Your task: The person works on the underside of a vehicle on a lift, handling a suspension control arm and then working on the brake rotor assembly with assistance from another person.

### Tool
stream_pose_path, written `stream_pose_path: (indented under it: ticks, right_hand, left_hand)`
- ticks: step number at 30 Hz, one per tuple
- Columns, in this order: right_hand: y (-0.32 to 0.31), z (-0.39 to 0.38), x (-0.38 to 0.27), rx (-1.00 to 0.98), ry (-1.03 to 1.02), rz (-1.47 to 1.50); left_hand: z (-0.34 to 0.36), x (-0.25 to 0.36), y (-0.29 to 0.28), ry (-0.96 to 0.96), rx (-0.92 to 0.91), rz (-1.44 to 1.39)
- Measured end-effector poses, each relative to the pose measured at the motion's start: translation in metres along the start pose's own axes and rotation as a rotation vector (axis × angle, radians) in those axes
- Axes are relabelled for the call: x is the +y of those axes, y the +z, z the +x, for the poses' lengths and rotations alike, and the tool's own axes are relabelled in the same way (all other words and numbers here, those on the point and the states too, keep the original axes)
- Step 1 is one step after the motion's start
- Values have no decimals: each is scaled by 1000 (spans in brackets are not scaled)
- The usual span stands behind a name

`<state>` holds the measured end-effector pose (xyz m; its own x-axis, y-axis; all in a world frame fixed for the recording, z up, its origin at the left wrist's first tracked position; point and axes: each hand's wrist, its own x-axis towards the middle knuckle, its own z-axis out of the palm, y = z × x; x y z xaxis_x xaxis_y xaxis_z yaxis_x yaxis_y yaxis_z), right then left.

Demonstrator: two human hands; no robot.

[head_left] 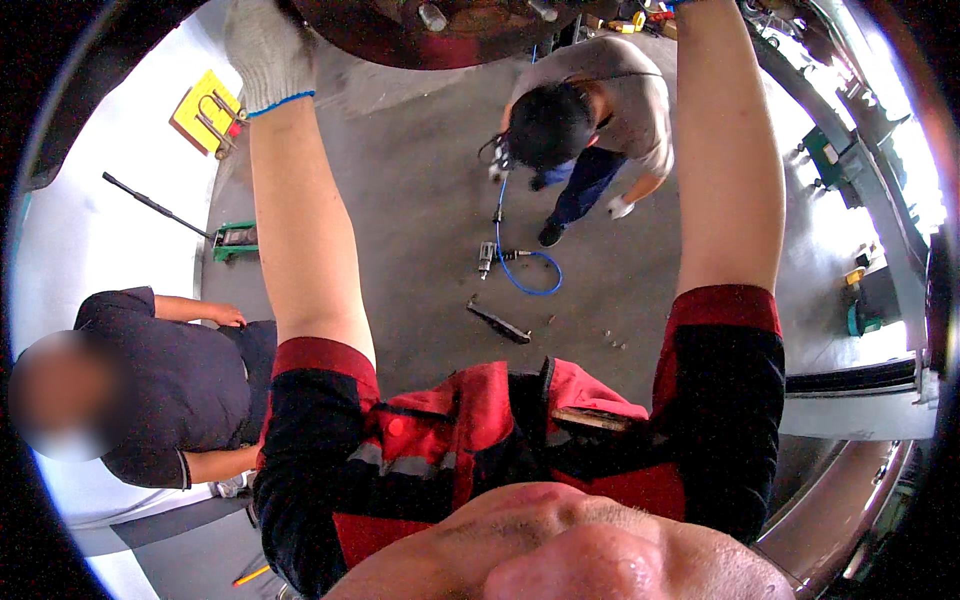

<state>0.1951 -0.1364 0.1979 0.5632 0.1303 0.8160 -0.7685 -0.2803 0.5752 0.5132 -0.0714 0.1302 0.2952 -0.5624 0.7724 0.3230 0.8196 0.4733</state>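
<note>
Both my arms reach up to the top of the head view. My left hand, in a white knitted glove with a blue cuff, is beside the left edge of a dark round wheel hub or brake disc with metal studs. Its fingers run into the dark parts at the top edge, so their grip is hidden. Only a sliver of blue cuff shows at the end of my right forearm; that hand lies beyond the top edge, to the right of the disc.
A co-worker bends over the floor, near a blue air hose and an air tool. A dark bar lies closer. Another person is at left, below a green floor jack. Vehicle parts line the right.
</note>
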Motion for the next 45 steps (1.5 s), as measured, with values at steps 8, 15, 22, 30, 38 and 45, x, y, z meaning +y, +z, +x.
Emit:
stream_pose_path:
  ticks: [8,15,22,30,38,45]
  right_hand:
    - [4,3,2,34,40,148]
    - [3,-2,-3,41,59,207]
    - [5,1,-4,68,139,362]
    - [29,-6,-11,244,420,1350]
    - [15,3,-6,62,202,525]
    - [24,-7,-1,82,333,1200]
  left_hand:
    - [21,-19,-37,-88,0,-201]
    - [28,-28,-50,-175,55,-411]
    - [1,0,-7,-7,5,82]
    - [27,-37,-52,-103,27,-265]
    - [25,-21,-47,-85,43,-202]
    - [3,-10,-11,-17,33,-40]
